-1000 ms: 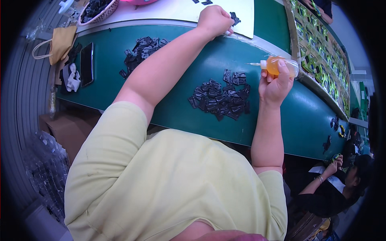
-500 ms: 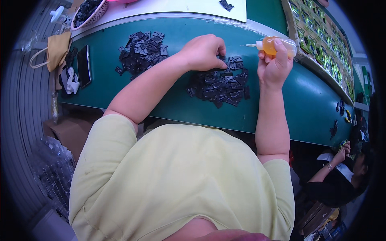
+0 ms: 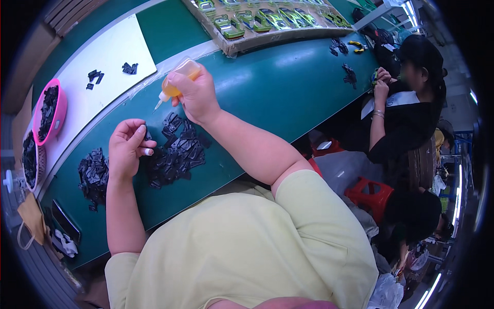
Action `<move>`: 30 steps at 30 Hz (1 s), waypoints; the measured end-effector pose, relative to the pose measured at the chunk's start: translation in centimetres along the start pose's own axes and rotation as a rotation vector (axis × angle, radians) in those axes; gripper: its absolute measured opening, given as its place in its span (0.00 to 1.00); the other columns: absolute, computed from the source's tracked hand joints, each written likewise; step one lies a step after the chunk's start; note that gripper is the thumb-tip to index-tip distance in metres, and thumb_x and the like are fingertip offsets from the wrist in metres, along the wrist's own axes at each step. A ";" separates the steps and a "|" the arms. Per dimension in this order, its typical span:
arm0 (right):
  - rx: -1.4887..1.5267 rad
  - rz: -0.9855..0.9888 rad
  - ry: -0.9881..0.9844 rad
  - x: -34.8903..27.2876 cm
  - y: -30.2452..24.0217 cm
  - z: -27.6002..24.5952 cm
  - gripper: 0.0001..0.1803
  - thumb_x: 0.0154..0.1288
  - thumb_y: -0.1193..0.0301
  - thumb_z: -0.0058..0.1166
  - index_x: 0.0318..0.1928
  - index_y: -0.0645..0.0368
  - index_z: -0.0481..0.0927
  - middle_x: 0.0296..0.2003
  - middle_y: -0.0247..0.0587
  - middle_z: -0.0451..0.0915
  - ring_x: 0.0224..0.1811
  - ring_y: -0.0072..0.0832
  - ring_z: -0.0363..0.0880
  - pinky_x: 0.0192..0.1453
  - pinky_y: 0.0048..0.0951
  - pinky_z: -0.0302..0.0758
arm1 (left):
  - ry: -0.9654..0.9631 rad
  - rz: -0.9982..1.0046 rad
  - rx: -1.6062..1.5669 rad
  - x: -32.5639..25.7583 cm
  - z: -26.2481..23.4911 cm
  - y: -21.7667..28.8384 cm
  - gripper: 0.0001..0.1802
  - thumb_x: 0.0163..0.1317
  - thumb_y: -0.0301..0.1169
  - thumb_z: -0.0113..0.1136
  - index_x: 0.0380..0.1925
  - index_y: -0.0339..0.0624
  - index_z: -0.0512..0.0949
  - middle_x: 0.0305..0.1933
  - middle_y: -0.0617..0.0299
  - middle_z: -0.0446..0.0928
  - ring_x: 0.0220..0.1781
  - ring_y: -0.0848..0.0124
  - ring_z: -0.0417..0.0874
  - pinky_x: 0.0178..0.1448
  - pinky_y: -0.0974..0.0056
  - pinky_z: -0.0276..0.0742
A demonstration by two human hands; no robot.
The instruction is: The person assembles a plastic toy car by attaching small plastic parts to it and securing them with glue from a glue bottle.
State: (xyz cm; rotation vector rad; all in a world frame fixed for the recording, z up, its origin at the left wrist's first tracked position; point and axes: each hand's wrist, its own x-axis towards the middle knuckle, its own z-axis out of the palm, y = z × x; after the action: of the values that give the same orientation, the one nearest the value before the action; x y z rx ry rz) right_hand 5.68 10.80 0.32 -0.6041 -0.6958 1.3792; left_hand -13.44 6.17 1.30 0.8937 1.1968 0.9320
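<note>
My right hand [image 3: 199,97] is wrapped round a clear squeeze bottle [image 3: 186,69] of amber liquid. Its thin needle tip [image 3: 157,105] points down and left, above the green table. Lower and to the left, my left hand [image 3: 123,150] pinches a small black plastic piece [image 3: 148,135] between thumb and fingers, with a gap between it and the needle. A white wrap covers one fingertip of that hand. Just right of it lies a loose pile of black plastic pieces [image 3: 177,157]. Another pile of black pieces [image 3: 93,175] sits to its left, partly hidden by the hand.
On a white board [image 3: 116,46] stand a pink basket [image 3: 63,110] of black parts and a few loose pieces [image 3: 95,76]. A carton tray [image 3: 278,36] of green-and-black items is at the back. A phone [image 3: 66,220] lies at left. Another person [image 3: 406,108] works at the right.
My view has swung to the right, so the table appears turned. My left hand has lifted off the right pile with a black piece. The bottle's needle now points down-left, nearer the left hand.
</note>
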 end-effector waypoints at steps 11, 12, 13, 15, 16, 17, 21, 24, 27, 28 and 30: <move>-0.080 0.048 -0.066 0.0 0.8 0.6 0.09 0.55 0.68 0.59 0.31 0.58 0.75 0.26 0.36 0.78 0.24 0.22 0.78 0.19 0.20 0.73 | -0.046 0.032 -0.047 0.5 -1.2 -1.4 0.18 0.61 0.20 0.55 0.52 0.29 0.71 0.35 0.61 0.72 0.31 0.71 0.80 0.38 0.69 0.80; -0.116 0.012 -0.100 0.2 1.0 -0.3 0.08 0.56 0.68 0.58 0.32 0.59 0.75 0.26 0.36 0.78 0.24 0.22 0.78 0.20 0.20 0.73 | -0.127 0.042 -0.057 0.7 -1.2 -1.2 0.18 0.61 0.21 0.56 0.52 0.28 0.70 0.34 0.61 0.73 0.32 0.71 0.80 0.39 0.69 0.80; -0.096 -0.005 -0.117 -0.1 0.5 0.0 0.08 0.57 0.69 0.58 0.33 0.59 0.75 0.26 0.36 0.78 0.24 0.22 0.78 0.21 0.20 0.73 | -0.148 0.043 -0.033 1.0 -1.2 -1.3 0.19 0.60 0.21 0.57 0.51 0.27 0.70 0.33 0.60 0.74 0.32 0.70 0.80 0.39 0.69 0.80; -0.137 -0.023 -0.119 -0.4 0.1 -0.4 0.08 0.58 0.70 0.58 0.34 0.60 0.75 0.28 0.37 0.78 0.25 0.23 0.78 0.22 0.20 0.73 | -0.133 0.009 -0.025 0.9 -0.7 -1.1 0.19 0.59 0.23 0.60 0.50 0.29 0.72 0.35 0.60 0.76 0.33 0.72 0.81 0.39 0.69 0.80; -0.155 -0.044 -0.122 -0.7 -0.1 0.0 0.07 0.59 0.71 0.57 0.35 0.60 0.75 0.28 0.38 0.79 0.25 0.23 0.78 0.22 0.20 0.73 | -0.131 0.002 -0.005 0.9 -0.7 -1.0 0.18 0.59 0.24 0.61 0.49 0.29 0.72 0.34 0.58 0.78 0.33 0.72 0.82 0.38 0.70 0.81; -0.190 -0.049 -0.141 -0.6 -0.2 -0.2 0.08 0.59 0.72 0.57 0.36 0.61 0.75 0.29 0.38 0.78 0.25 0.23 0.78 0.22 0.21 0.73 | -0.086 -0.006 -0.010 0.8 -0.8 -1.0 0.18 0.59 0.24 0.61 0.49 0.29 0.72 0.34 0.58 0.78 0.33 0.72 0.82 0.38 0.70 0.81; -0.277 -0.092 -0.223 -1.1 0.6 0.3 0.09 0.59 0.72 0.58 0.37 0.63 0.75 0.31 0.39 0.79 0.27 0.23 0.78 0.22 0.20 0.74 | -0.124 0.028 -0.018 0.5 -1.2 -1.2 0.17 0.58 0.24 0.62 0.46 0.28 0.73 0.33 0.56 0.79 0.32 0.71 0.84 0.36 0.71 0.82; -0.344 -0.138 -0.258 -1.3 0.9 0.5 0.09 0.60 0.73 0.58 0.38 0.63 0.75 0.32 0.39 0.79 0.28 0.23 0.79 0.23 0.20 0.76 | -0.120 0.028 -0.003 0.5 -1.2 -1.1 0.16 0.57 0.23 0.62 0.45 0.28 0.73 0.31 0.56 0.79 0.31 0.71 0.84 0.36 0.71 0.82; -0.380 -0.174 -0.273 -1.3 0.9 0.7 0.09 0.60 0.73 0.59 0.39 0.64 0.75 0.33 0.39 0.79 0.29 0.23 0.79 0.24 0.20 0.77 | -0.119 0.034 -0.008 0.4 -1.2 -0.9 0.16 0.56 0.22 0.62 0.44 0.28 0.73 0.31 0.56 0.79 0.30 0.70 0.84 0.35 0.71 0.82; -0.391 -0.184 -0.268 -1.3 0.9 0.7 0.10 0.60 0.73 0.59 0.39 0.64 0.75 0.33 0.39 0.79 0.29 0.23 0.80 0.25 0.20 0.78 | -0.124 0.034 -0.012 0.4 -1.1 -0.9 0.16 0.56 0.22 0.62 0.44 0.28 0.73 0.31 0.56 0.79 0.30 0.71 0.84 0.34 0.72 0.82; -0.391 -0.180 -0.261 -1.4 0.8 0.8 0.10 0.61 0.73 0.59 0.39 0.64 0.75 0.33 0.39 0.79 0.30 0.23 0.80 0.25 0.20 0.78 | -0.126 0.033 -0.015 0.7 -1.1 -1.1 0.15 0.56 0.22 0.62 0.43 0.28 0.73 0.30 0.56 0.79 0.29 0.71 0.84 0.34 0.72 0.82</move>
State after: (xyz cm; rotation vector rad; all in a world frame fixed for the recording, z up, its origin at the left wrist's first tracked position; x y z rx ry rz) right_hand 4.47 9.51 0.11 -0.6541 -1.2194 1.1710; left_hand -14.31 6.44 -0.13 0.9486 1.0695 0.8966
